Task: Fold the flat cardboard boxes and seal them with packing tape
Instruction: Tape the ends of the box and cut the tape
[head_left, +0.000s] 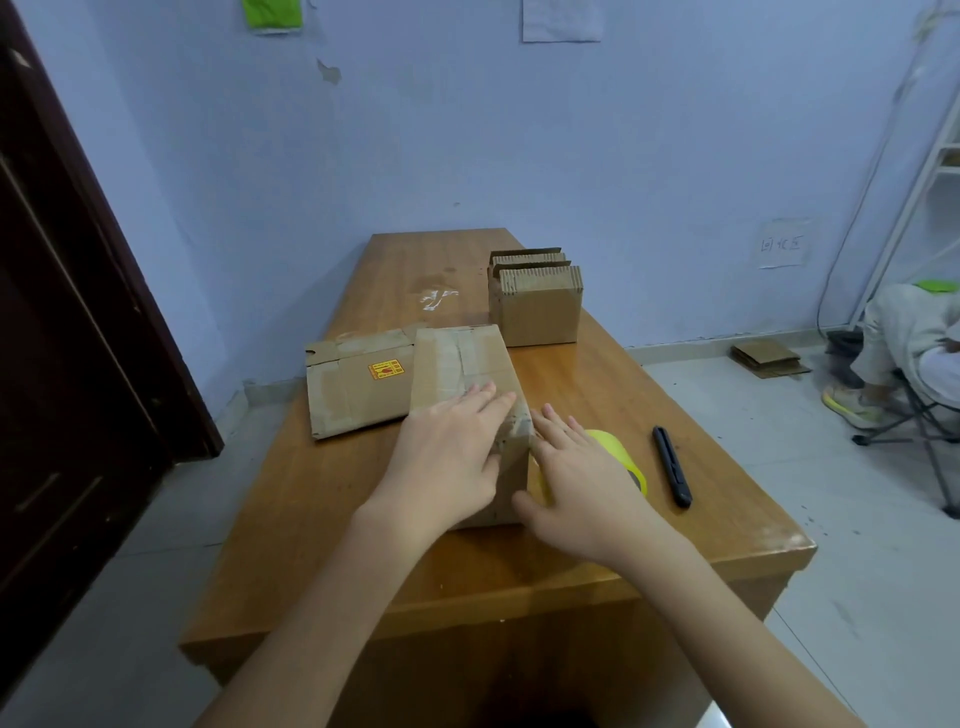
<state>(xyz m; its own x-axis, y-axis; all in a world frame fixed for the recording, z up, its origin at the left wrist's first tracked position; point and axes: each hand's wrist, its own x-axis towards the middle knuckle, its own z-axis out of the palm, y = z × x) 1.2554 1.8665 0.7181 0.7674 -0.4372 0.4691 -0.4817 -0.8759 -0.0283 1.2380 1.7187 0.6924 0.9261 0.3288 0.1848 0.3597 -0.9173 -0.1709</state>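
From the head view, you are pressing your left hand (447, 447) flat on the box (467, 395) at the surface's (291, 499) middle, fingers straight, while your right hand (576, 467), fingers spread, is smoothing tape down its side; the tape roll (618, 449) is waiting just beside.

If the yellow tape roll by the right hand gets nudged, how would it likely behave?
The yellow tape roll seems to stand on edge, half hidden behind the right hand, so a nudge would probably roll it along the table. It looks rigid and likely light.
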